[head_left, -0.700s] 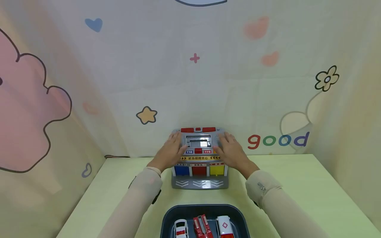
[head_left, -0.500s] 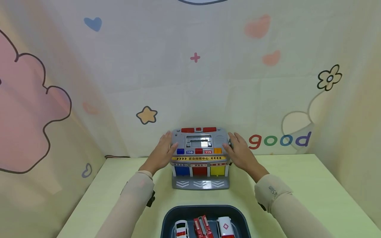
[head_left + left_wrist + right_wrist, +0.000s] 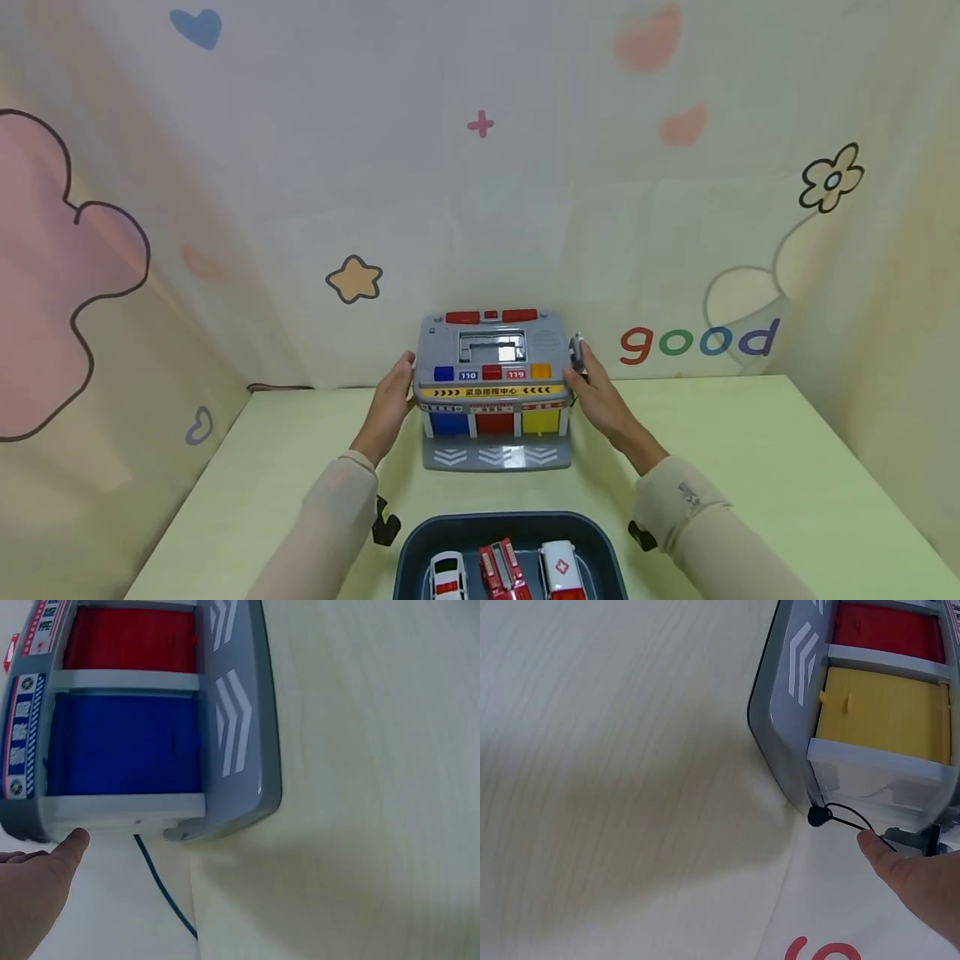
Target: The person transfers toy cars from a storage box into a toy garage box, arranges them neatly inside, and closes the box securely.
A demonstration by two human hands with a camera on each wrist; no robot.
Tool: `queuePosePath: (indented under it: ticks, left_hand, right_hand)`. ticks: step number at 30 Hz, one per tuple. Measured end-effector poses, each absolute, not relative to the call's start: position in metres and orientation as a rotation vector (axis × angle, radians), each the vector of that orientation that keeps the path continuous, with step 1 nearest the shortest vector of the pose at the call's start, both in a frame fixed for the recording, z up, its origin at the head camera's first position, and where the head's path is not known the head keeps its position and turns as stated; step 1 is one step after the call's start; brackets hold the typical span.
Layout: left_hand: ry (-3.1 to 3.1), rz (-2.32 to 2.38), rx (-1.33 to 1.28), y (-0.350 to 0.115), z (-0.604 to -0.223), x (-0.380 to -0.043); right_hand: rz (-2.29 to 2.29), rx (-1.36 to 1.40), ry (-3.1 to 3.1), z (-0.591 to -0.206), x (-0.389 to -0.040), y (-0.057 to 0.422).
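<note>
A grey toy garage [image 3: 491, 392] with a small window in its top and blue, red and yellow doors stands at the back of the table. My left hand [image 3: 386, 408] lies along its left side, fingers straight; in the left wrist view the thumb tip is right at the white side wall. At the right side my right hand [image 3: 603, 404] has its fingers extended, close to a small grey part [image 3: 576, 353] on that side. The right wrist view shows a thin black cord [image 3: 851, 814] by the right thumb. My far fingers are partly hidden in both wrist views.
A dark blue tray [image 3: 510, 518] sits at the front of the pale table [image 3: 300, 467]. In it are a white car [image 3: 447, 575], a red fire truck [image 3: 504, 571] and a white ambulance [image 3: 561, 571]. A printed cloth [image 3: 480, 208] hangs behind the table.
Both hands have moved outward from the garage's top front to its two sides, uncovering the buttons. The head view has shifted slightly. The toy vehicles stay in the tray.
</note>
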State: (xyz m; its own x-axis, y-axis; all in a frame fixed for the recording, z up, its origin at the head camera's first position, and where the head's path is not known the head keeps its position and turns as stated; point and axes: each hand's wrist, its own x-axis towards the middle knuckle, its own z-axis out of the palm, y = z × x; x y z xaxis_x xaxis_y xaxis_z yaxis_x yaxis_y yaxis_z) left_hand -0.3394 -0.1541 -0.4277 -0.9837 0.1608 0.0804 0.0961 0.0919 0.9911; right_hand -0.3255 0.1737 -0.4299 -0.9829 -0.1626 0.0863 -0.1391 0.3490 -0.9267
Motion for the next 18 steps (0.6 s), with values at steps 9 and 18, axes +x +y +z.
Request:
queuePosePath:
  ticks: [9,18]
  left_hand:
    - [2.45,1.934,0.226,-0.147,-0.438,-0.336]
    - [2.418,1.945,0.268,-0.146,-0.443,-0.337]
  right_hand:
    - [-1.843,-0.21,2.499,-0.434,-0.326,0.165]
    - [-1.901,-0.15,2.49,-0.435,-0.322,0.163]
